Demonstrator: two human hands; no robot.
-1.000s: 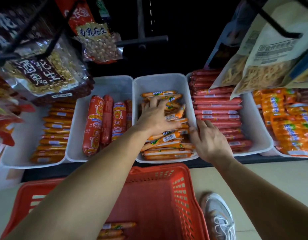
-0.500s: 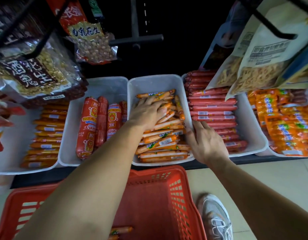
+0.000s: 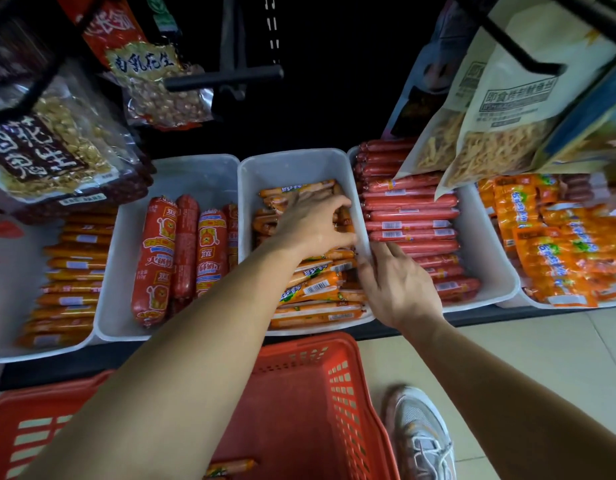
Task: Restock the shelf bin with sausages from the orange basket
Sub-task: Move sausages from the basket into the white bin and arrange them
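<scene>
The white shelf bin (image 3: 299, 161) in the middle holds a pile of small orange sausages (image 3: 313, 289). My left hand (image 3: 313, 226) lies on the pile toward the back. Its fingertips curl around a few sausages next to the right wall. My right hand (image 3: 400, 285) is at the bin's front right, with straight fingers touching the wall and the sausages beside it. The orange basket (image 3: 299, 393) stands on the floor below my arms. One or two sausages (image 3: 230, 467) show at its bottom; my left arm hides the rest of the inside.
Neighbouring white bins hold fat red sausages (image 3: 157, 258), long red sausages (image 3: 410, 213), orange sticks (image 3: 71, 271) and orange packs (image 3: 559, 244). Snack bags (image 3: 500, 109) and peanut bags (image 3: 50, 150) hang low from black pegs (image 3: 223, 77). My shoe (image 3: 421, 438) is right of the basket.
My left hand slid toward the bin's right wall and its fingers curled onto sausages. The loose, crossed sausages now lie more in line. My right hand stayed at the right wall.
</scene>
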